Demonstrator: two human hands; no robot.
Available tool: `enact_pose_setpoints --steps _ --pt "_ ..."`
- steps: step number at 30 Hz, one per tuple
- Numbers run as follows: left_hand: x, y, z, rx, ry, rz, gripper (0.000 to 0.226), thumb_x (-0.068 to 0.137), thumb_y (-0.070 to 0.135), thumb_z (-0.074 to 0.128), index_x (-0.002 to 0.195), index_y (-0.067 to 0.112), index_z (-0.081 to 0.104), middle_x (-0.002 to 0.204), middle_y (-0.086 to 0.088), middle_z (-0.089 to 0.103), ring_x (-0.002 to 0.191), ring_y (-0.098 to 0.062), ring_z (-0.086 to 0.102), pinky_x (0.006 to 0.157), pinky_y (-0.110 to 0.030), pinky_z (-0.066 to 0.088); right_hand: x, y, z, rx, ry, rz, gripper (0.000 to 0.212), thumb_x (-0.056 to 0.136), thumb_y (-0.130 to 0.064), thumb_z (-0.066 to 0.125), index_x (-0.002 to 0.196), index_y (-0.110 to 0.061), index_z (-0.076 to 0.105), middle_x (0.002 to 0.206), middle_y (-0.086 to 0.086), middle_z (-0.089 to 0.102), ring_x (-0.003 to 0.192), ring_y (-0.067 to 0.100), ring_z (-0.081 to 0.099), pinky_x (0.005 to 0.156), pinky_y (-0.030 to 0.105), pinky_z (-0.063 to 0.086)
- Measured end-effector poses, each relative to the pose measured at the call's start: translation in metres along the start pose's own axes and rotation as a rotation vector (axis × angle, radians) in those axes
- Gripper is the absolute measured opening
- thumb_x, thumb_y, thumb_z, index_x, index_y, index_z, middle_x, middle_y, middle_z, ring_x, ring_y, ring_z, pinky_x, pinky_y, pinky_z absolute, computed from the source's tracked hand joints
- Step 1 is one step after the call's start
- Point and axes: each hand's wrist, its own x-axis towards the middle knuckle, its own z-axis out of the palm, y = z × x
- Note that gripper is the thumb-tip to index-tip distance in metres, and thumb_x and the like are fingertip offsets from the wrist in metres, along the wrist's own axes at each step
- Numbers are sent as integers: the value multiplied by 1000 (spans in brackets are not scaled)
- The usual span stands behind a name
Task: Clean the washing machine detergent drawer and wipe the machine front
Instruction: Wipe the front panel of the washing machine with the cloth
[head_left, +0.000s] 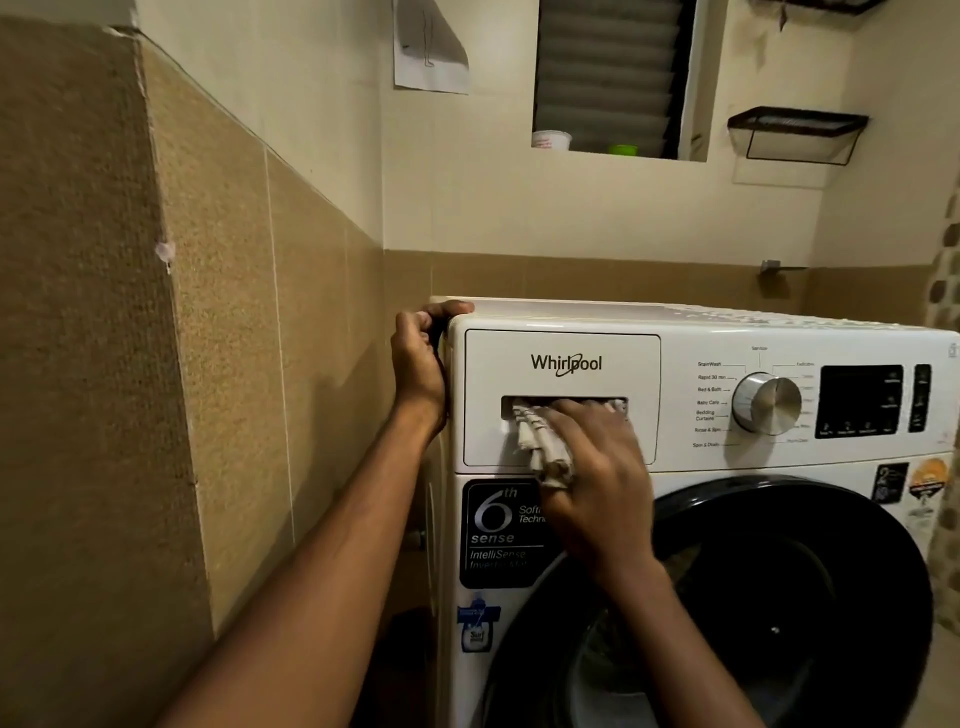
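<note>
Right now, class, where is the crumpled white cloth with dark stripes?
In the head view, the crumpled white striped cloth is under the right hand, pressed into the handle recess of the closed white detergent drawer, left of the silver dial.

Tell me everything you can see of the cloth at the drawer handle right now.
The cloth is a pale, off-white fabric with faint darker stripes, bunched into folds. The right hand presses it against the detergent drawer front, its upper edge pushed into the recessed handle slot. A loose end hangs down past the drawer's lower edge, over the top of the black 6th sense sticker. The fingers cover much of its right side. Whether it is wet cannot be told.
</note>
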Motion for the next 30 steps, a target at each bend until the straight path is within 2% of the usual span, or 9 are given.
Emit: enact_pose_setpoints --steps 3,6,9,11,16,19,22,27,30 --pt "0 0 -1 17 -3 7 52 89 29 29 70 16 76 87 -5 74 87 -23 64 80 -33 48 -2 -4 5 -45 72 99 45 78 -26 46 114 -10 68 116 9 67 114 32 57 108 49 39" --pt "1 -1 1 -3 14 -1 54 90 28 28 66 16 76 84 -4 74 86 -24 63 82 -36 46 5 -33 16 133 100 206 43 68 -21 43 102 -9 68 102 8 65 103 28 56 103 49 40" --pt "1 0 1 -19 12 -3 58 93 25 26 65 16 76 84 -4 74 85 -23 63 80 -35 46 7 -18 4 232 48 77 35 74 -24 45 96 -9 68 96 6 64 92 25 56 86 41 46" --pt "2 -1 0 -33 2 -3 60 93 24 25 65 15 76 85 -5 75 86 -23 64 79 -34 47 6 1 -4 122 64 20 33 78 -25 48 97 -8 69 94 8 65 88 26 57 77 38 48" --pt "4 -4 0 -45 9 0 53 87 28 29 65 15 76 86 -6 74 89 -25 62 83 -34 46 7 -37 18 62 105 321 45 67 -23 46 103 -9 69 97 10 62 95 31 56 98 39 39" --pt "3 -2 2 -44 15 16 53 85 28 30 63 15 76 83 -6 74 86 -24 63 79 -33 47 7 -37 15 196 89 212 44 67 -22 45 101 -10 70 96 8 63 94 28 56 95 42 42" --pt "2 -3 1 -41 13 21 52 84 27 30 63 14 76 83 -6 75 88 -25 63 80 -33 48 4 -2 -1 131 100 70 34 77 -21 51 101 -8 71 97 9 67 90 29 61 84 41 49" --pt "0 0 6 -43 39 49 54 85 24 29 61 14 76 79 -5 75 84 -23 64 76 -30 49 8 -30 17 169 145 273 38 74 -22 50 102 -7 71 94 11 64 92 30 57 88 47 49" --pt "-1 1 7 -57 48 48 53 85 24 30 60 13 76 78 -6 74 82 -23 64 75 -30 48 8 -26 11 212 91 149 39 73 -20 50 103 -8 71 95 9 64 91 28 58 82 43 51"
